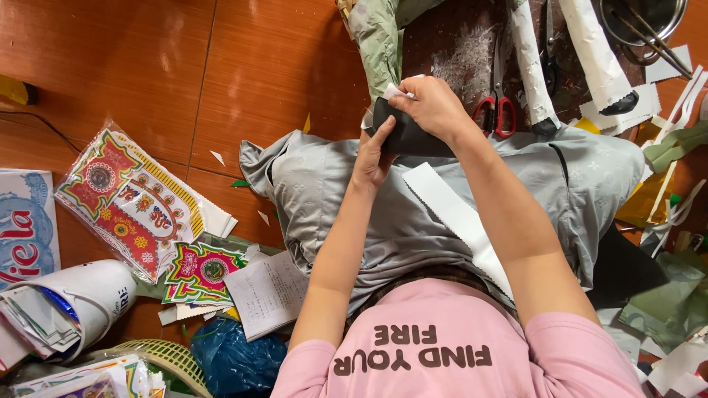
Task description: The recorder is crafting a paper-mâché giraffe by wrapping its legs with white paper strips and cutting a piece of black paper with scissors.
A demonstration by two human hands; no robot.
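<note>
A person seated on a reddish wooden floor (221,66) works a dark, black cylinder-shaped piece (402,136) over the lap, seen from a head-worn camera looking down. The left hand (372,158) steadies the piece from below, fingers stretched flat along its near side, thumb hidden. The right hand (435,107) closes over its far end, fingertips pinching a small scrap of white paper (394,91) against the top edge.

A long white paper strip with a scalloped edge (461,221) trails from under the right wrist across grey trousers (332,199) toward the body. Just beyond the right hand lie red-handled scissors (498,110) and two rolled white-paper tubes with black tips (535,66) — one on either side of a second, dark pair of scissors. A metal bowl (645,18) sits farther out to the right.

Well off to the left of the left hand — bagged sheets of bright red, green and yellow printed ornaments (125,203), a handwritten note (267,293) and a white cup stuffed with paper (70,306).
</note>
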